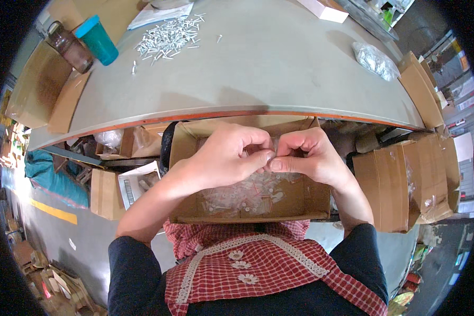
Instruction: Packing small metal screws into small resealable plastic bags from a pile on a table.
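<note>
Over an open cardboard box [189,212], my left hand [231,152] and my right hand [307,155] meet with thumbs and fingers pinched together. Whatever sits between the fingertips is too small and too covered to make out, perhaps a bit of clear plastic. Inside the box below lie many small clear plastic packets [237,197], some with white and reddish parts in them. Up on the grey table, a loose heap of silvery screws [168,39] is spread out at the back left.
A teal cup [97,41] and a brown bottle [68,47] stand at the table's left. A clear bag of metal parts [375,61] lies at its right. Cardboard boxes [405,184] flank me on the right, and a smaller carton [106,194] on the left. The table's orange edge [247,111] runs behind my hands.
</note>
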A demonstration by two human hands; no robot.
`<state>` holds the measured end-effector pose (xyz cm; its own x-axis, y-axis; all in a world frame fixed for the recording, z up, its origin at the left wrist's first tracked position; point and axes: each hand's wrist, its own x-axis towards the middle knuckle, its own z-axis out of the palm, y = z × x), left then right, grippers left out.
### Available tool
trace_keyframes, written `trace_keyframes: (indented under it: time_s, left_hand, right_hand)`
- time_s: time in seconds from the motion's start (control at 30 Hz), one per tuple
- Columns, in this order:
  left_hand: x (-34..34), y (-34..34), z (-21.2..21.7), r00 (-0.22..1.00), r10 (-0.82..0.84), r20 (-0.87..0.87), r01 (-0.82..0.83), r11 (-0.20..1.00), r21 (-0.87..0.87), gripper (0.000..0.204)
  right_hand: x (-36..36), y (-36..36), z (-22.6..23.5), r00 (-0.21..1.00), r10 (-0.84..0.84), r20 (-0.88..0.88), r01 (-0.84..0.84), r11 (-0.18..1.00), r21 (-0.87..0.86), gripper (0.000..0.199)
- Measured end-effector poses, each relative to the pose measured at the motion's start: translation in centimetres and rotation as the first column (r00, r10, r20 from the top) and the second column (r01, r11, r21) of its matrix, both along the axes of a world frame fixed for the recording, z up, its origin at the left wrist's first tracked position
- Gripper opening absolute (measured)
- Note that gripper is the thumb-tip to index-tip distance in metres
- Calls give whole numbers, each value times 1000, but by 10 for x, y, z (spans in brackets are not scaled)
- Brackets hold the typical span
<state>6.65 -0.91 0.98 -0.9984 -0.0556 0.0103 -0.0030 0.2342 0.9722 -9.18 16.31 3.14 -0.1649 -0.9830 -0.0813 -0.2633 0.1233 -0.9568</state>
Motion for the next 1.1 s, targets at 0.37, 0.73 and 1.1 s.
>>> trace_keyframes:
  time_s: [0.37, 0.73, 1.1]
  left_hand:
    - [7, 2, -1, 994, 93, -56, -90, 994, 60, 9]
    - [16, -3, 5, 993, 86, 76, -109, 908, 405, 13]
    - [8, -5, 11, 991, 108, -75, -117, 986, -115, 11]
  right_hand:
    - [4, -10, 6, 992, 96, -81, -97, 995, -5, 19]
    - [8, -8, 10, 996, 32, -89, -35, 999, -35, 16]
    - [6, -10, 7, 972, 89, -217, -111, 990, -89, 16]
